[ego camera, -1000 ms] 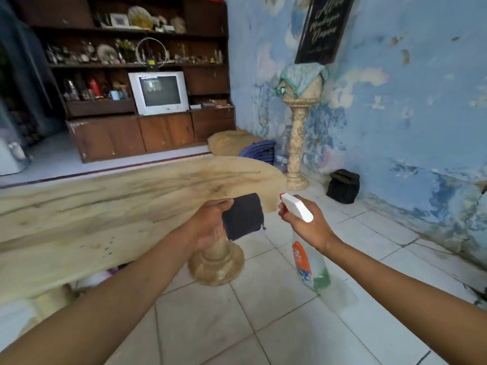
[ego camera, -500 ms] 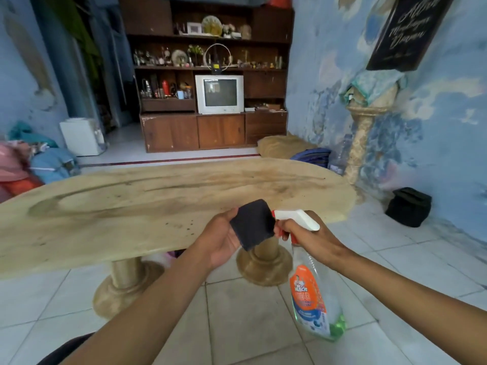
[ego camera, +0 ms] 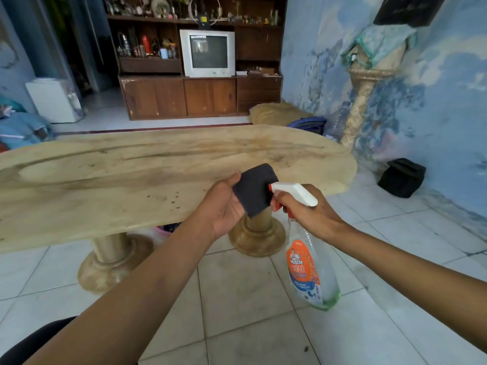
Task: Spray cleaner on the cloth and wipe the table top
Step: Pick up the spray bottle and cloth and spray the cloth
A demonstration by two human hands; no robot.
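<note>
My left hand [ego camera: 224, 204] holds a folded dark cloth [ego camera: 254, 189] upright by its lower left edge, just past the near edge of the long beige stone table top [ego camera: 118, 180]. My right hand [ego camera: 308, 214] grips the neck of a clear spray bottle [ego camera: 311, 270] with an orange label and a white trigger head [ego camera: 295, 193]. The red nozzle points at the cloth and nearly touches it. Dark specks and streaks mark the table top.
Two round pedestal legs [ego camera: 113, 262] carry the table on a white tiled floor. A stone column [ego camera: 363, 101] and a black bag [ego camera: 402, 177] stand by the blue wall on the right. A wooden cabinet with a TV [ego camera: 208, 52] is at the back.
The view swung left, bringing more of the table into sight. The bottle's nozzle has come closer to the cloth, from a small gap to almost touching.
</note>
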